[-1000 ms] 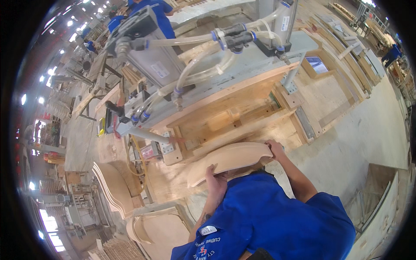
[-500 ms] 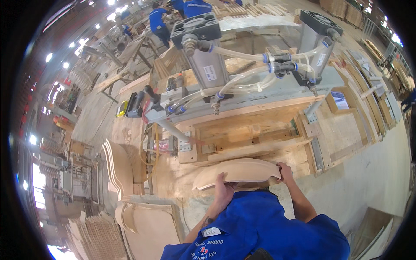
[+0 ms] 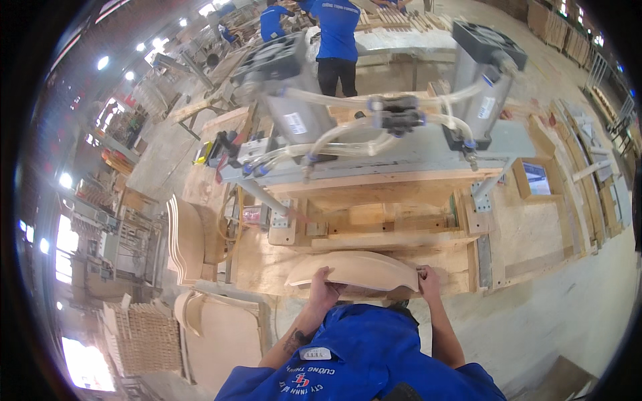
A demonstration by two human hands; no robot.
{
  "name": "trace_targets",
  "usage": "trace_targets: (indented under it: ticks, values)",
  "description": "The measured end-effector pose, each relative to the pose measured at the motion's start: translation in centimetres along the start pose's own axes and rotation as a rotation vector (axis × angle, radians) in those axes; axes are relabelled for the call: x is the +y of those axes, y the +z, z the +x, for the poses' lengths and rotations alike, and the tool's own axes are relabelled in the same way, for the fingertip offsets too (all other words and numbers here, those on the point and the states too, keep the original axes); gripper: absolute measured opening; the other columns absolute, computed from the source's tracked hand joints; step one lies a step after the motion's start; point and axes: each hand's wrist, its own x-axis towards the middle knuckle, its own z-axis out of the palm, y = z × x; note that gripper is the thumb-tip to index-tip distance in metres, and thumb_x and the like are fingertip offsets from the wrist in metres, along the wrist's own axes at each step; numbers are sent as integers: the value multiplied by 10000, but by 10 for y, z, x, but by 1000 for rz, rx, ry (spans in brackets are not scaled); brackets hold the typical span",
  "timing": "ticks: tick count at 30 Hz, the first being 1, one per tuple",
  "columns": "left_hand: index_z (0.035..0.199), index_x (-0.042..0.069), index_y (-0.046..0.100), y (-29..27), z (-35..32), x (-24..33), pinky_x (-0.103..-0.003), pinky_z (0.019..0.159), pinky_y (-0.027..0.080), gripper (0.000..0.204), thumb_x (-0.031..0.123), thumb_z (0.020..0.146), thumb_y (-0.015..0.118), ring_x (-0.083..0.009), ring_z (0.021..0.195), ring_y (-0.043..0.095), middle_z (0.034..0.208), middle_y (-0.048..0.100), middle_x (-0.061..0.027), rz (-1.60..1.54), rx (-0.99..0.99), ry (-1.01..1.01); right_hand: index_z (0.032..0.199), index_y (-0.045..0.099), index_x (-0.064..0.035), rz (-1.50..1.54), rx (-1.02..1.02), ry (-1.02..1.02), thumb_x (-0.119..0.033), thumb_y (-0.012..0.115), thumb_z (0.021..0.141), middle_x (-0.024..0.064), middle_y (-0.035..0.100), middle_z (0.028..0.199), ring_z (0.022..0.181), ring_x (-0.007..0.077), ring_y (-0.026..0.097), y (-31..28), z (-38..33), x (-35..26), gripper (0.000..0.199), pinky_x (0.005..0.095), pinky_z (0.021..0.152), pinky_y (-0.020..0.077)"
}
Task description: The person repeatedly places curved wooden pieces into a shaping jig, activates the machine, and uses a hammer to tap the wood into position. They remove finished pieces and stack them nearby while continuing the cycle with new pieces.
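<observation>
A curved, pale wooden panel (image 3: 354, 269) lies across the front of the wooden bench, just before the press. My left hand (image 3: 324, 289) grips its near edge left of the middle, thumb on top and fingers underneath. At the panel's right end, my right hand (image 3: 428, 281) has its fingers closed on the corner. Behind the panel stands a pneumatic press with a wooden mould (image 3: 381, 220) under a grey beam (image 3: 394, 157). Two metal cylinders, the left one (image 3: 294, 110) and the right one (image 3: 485, 93), rise from that beam, joined by clear air hoses.
Several stacked curved panels (image 3: 184, 240) stand left of the press. Below them are flat wooden sheets (image 3: 224, 341) and a pile of wooden pieces (image 3: 140, 337). A cardboard box (image 3: 535, 179) sits on the bench's right. Across the press, a person in blue (image 3: 336, 30) stands at another table.
My view has shifted, so the press and bench sit differently in it. Both hands still hold the panel, which lies slightly further left in view. A person beyond the press shows more fully.
</observation>
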Motion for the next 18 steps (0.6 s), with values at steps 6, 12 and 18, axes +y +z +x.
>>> trace_targets:
  ticks: [6, 12, 18]
  values:
    - [1210, 12, 505, 9, -2, -2, -428, 981, 460, 368, 260, 952, 419, -279, 1121, 566, 1202, 582, -137, 66, 62, 2, 1009, 649, -79, 196, 19, -35, -129, 634, 835, 84, 527, 584, 534, 177, 539, -7, -6, -1, 182, 339, 526, 435]
    - [1186, 32, 540, 15, 13, -26, -430, 967, 466, 401, 324, 941, 413, -271, 1065, 604, 1140, 626, -142, 114, 199, 60, 1042, 653, -68, 333, -89, 78, -175, 589, 922, 52, 564, 638, 530, 123, 564, -16, -7, -7, 173, 280, 452, 483]
    - [1206, 7, 511, 7, 16, -28, -467, 954, 478, 479, 379, 913, 433, -309, 1062, 595, 1157, 600, -178, 237, 146, 54, 1039, 655, -63, 340, -154, 147, -167, 586, 925, 40, 566, 652, 547, 104, 557, -21, -3, -19, 168, 250, 414, 475]
